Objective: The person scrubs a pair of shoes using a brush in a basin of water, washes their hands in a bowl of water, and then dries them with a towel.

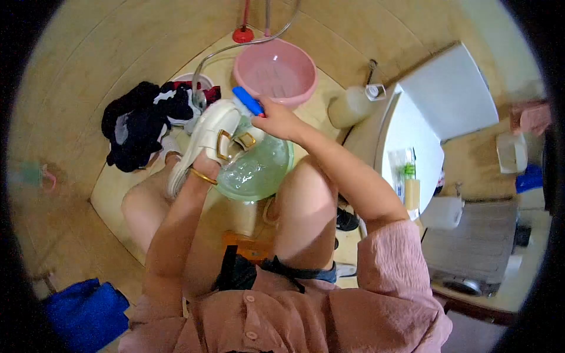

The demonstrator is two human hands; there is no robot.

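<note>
Left hand (pixel 208 163) holds a white strapped shoe (pixel 207 129) with gold-coloured buckles, fingers partly hidden, at 10 o'clock of the round, pale-green water-filled basin (pixel 291 159); right hand (pixel 279 119) grips a blue-backed brush (pixel 248 100) at 12. Farther: dark crumpled clothes (pixel 132 132), 10 o'clock; round pink basin (pixel 282 67), 12.

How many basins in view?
2 clearly visible: a pink basin near the back wall, and a green basin by the white shoe. A pale rim behind the dark clothes may be a third, mostly hidden.
</note>
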